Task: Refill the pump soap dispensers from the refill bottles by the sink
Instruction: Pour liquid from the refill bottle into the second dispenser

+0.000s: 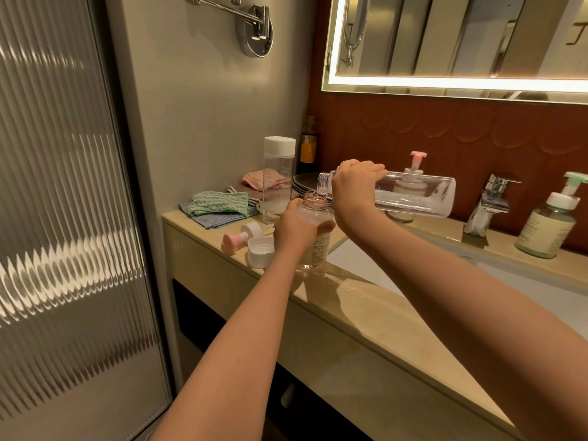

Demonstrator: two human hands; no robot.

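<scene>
My left hand [294, 230] grips an open clear dispenser bottle [316, 246] that stands on the beige counter [366, 300]. My right hand [354, 186] holds a clear refill bottle [413, 195] tipped sideways, its threaded mouth right over the dispenser's neck. Clear liquid runs from one into the other. The pink pump head [243, 235] lies on the counter to the left, beside a white square cap [261, 251]. A second refill bottle [278, 178] with a white cap stands upright behind them.
Folded cloths [219, 206] and stacked plates [305, 183] sit at the counter's back left. A pink-pump dispenser [412, 173], the chrome tap [488, 205] and a green-pump dispenser [550, 224] stand behind the white sink [509, 278]. A wet patch [346, 280] lies beside the dispenser. A ribbed glass door is on the left.
</scene>
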